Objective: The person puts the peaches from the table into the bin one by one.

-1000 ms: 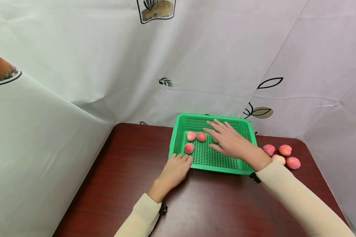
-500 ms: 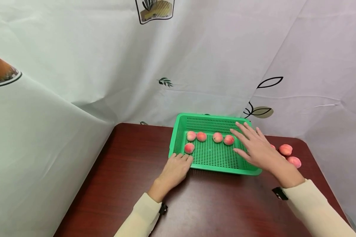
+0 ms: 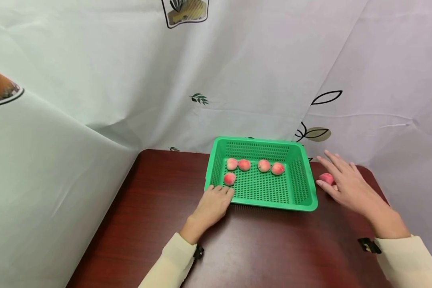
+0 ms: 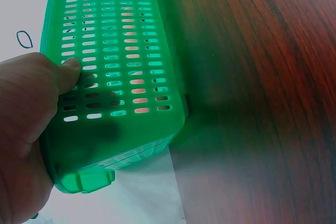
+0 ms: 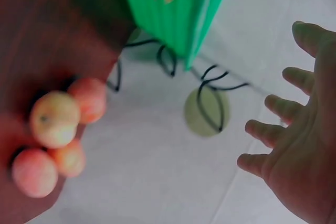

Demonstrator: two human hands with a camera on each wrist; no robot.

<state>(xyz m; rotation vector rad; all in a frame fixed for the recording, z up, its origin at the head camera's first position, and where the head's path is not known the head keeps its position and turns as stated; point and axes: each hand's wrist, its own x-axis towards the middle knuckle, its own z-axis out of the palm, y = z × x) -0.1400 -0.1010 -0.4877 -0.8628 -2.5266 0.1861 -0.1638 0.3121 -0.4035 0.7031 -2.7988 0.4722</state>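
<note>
A green plastic basket [image 3: 273,205] stands near the back of the table, with several red-and-cream peaches [image 3: 229,179] on its slatted floor. At its front left corner my left hand [image 3: 214,204] grips the rim; the left wrist view shows the thumb [image 4: 68,74] against the outer wall. My right hand [image 3: 349,186] is held open, fingers spread, above a loose peach [image 3: 325,178] to the right of the basket. In the head view this hand hides most of that group. The right wrist view shows several loose peaches [image 5: 55,119] clustered on the table, apart from the fingers.
The dark red wooden table [image 3: 158,224] reaches back to a white cloth [image 3: 158,100] with printed leaves. This cloth also hangs along the left and right sides. The table's right edge lies close beyond the loose peaches.
My right hand has moved right, from over the basket to above the loose peaches, uncovering two peaches in the basket. My left hand has stayed on the rim.
</note>
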